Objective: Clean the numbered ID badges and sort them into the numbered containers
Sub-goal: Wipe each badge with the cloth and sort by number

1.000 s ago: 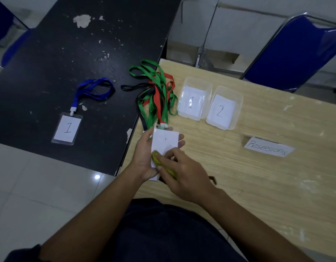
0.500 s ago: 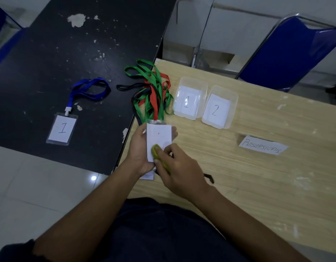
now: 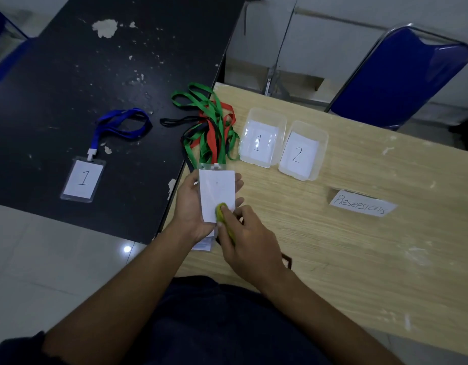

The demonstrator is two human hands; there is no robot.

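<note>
The left hand [image 3: 190, 206] grips a white badge [image 3: 217, 188] with its fingers [image 3: 239, 180] wrapped round the far edge. The right hand [image 3: 251, 241] pinches a yellow-green cloth [image 3: 222, 210] against the badge's lower part. Both hands work over the near left corner of the wooden worktop [image 3: 359, 259], just beside the edge where the black worktop [image 3: 56, 88] abuts. The tangle of lanyards [image 3: 212, 127] straddles that seam. Just right of it stand container 1 [image 3: 262, 113] and container 2 [image 3: 321, 139], side by side. Bare wood lies between the right hand and a paper slip [image 3: 363, 205]. A second badge [image 3: 83, 179], marked 1, lies well apart on the black worktop. A second ago the cloth sat at the badge's lower left corner — it is now nearer the middle, and both grips are unchanged.
</note>
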